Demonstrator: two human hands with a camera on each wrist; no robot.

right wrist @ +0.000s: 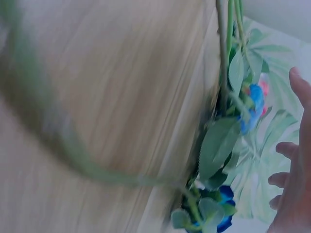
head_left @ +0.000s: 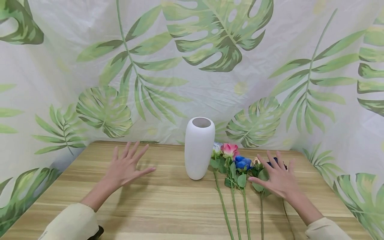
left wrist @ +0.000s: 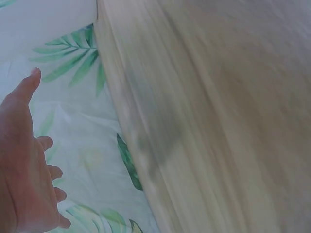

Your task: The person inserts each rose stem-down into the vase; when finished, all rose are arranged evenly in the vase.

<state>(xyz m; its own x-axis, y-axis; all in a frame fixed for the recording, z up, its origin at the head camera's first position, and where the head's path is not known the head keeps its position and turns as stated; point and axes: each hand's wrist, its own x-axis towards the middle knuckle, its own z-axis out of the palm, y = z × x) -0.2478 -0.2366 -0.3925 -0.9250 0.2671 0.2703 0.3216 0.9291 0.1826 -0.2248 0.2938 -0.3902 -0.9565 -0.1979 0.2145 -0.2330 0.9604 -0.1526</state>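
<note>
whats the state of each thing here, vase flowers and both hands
tall white ceramic vase: upright, nothing showing from its mouth
artificial flowers with green stems: lying flat on wooden table, right of vase
left hand: fingers spread, holds nothing
right hand: fingers spread, over the flowers

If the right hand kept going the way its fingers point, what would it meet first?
The right hand points forward and slightly left, over the flower heads. It would likely meet the dark blue flower beneath its fingertips first, then the leaf-print backdrop. Whether it already touches the flowers is unclear.
</note>
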